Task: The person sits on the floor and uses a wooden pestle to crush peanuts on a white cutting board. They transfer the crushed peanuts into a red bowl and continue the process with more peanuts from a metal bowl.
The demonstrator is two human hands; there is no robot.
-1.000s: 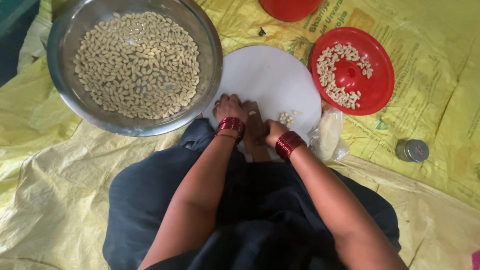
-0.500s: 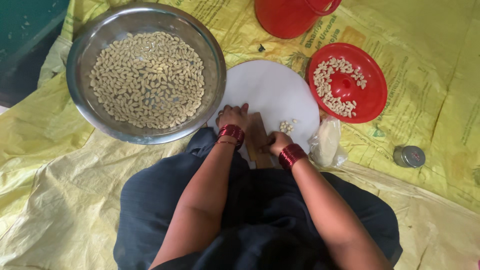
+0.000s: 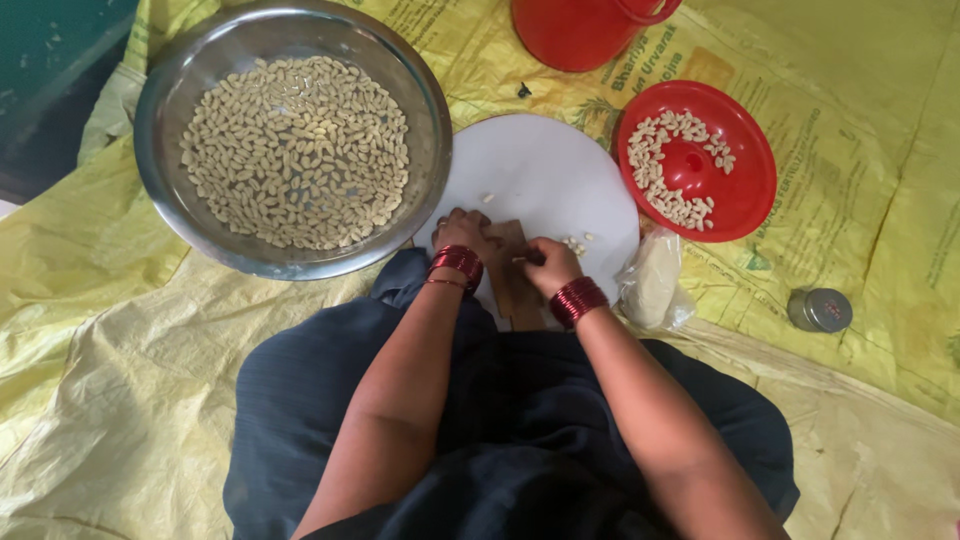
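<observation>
Nuts (image 3: 574, 243) were being split on wooden block (image 3: 512, 275); left hand (image 3: 462, 232) pressing block, right hand (image 3: 548, 264) pinching one; next needs steady cut.

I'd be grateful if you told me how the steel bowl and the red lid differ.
The steel bowl is large, deep and grey metal; the red lid is smaller, shallow and red. The bowl's pale nuts cover its bottom, while the lid's nuts form a partial crescent. Both are round and rest on the yellow sheet.
</observation>
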